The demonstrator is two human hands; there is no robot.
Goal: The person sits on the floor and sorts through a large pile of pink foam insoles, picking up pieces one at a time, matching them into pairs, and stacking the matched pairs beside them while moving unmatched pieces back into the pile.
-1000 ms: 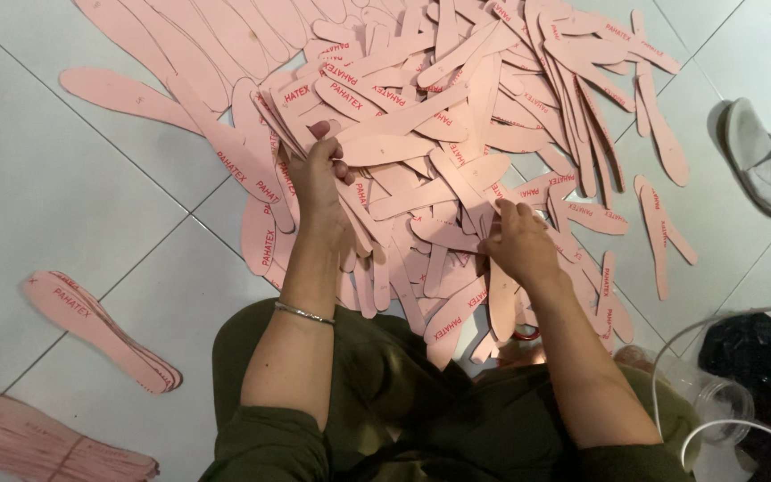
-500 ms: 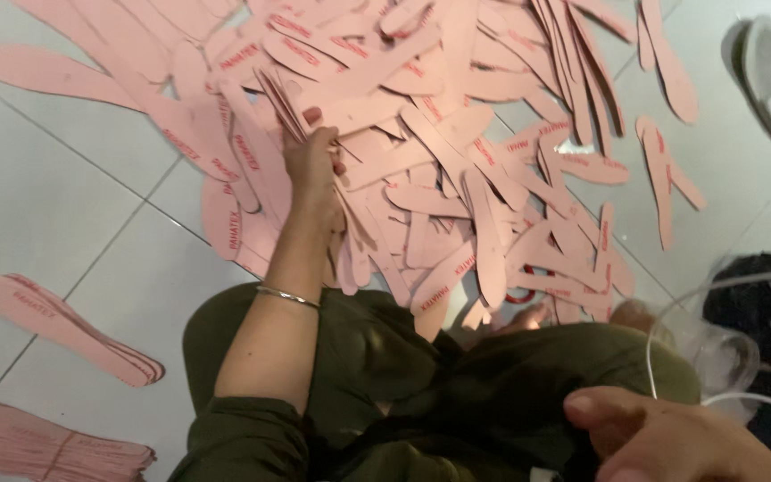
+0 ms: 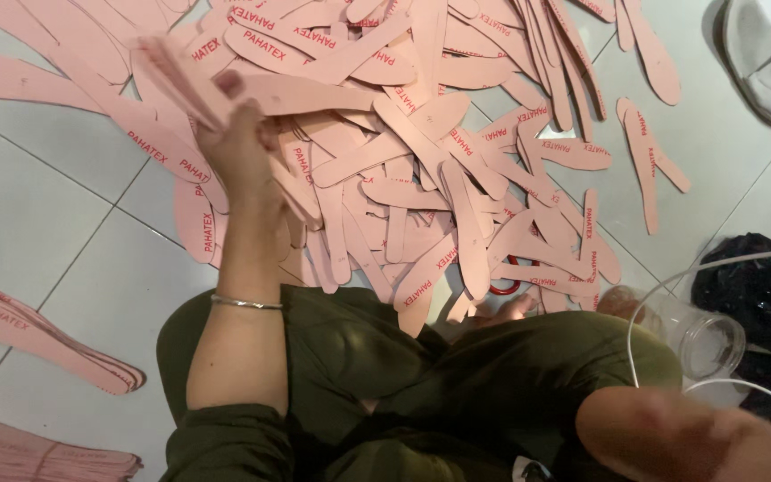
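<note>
Your left hand (image 3: 241, 147) is out over the insole pile (image 3: 421, 170), grip closed on a bunch of pink insoles (image 3: 180, 76); the bunch fans up and left from your fingers and is motion-blurred, so no count possible. A thin silver bangle (image 3: 244, 303) sits on that wrist. Your right hand itself isn't visible: only the forearm (image 3: 671, 437) shows, blurred, at the bottom right edge, so can't tell its grip. The pile is loose flat pink insoles, many with red print, spread on the white tiled floor (image 3: 37, 223) directly ahead of your knees, which are in dark green trousers (image 3: 421, 393). A few strays lie apart to the right of the pile (image 3: 644, 165). Two neat stacks are off to your left: one small stack (image 3: 46, 344) on the tile, another stack (image 3: 37, 460) at the bottom left corner. Something red (image 3: 501, 286) pokes out from under the near edge of the pile, can't tell what. A clear jar (image 3: 698, 339) lies on its side by your right knee, a white cable (image 3: 716, 268) looping over it, a black bag (image 3: 742, 277) just behind. A grey shoe (image 3: 769, 58) sits top right.
</note>
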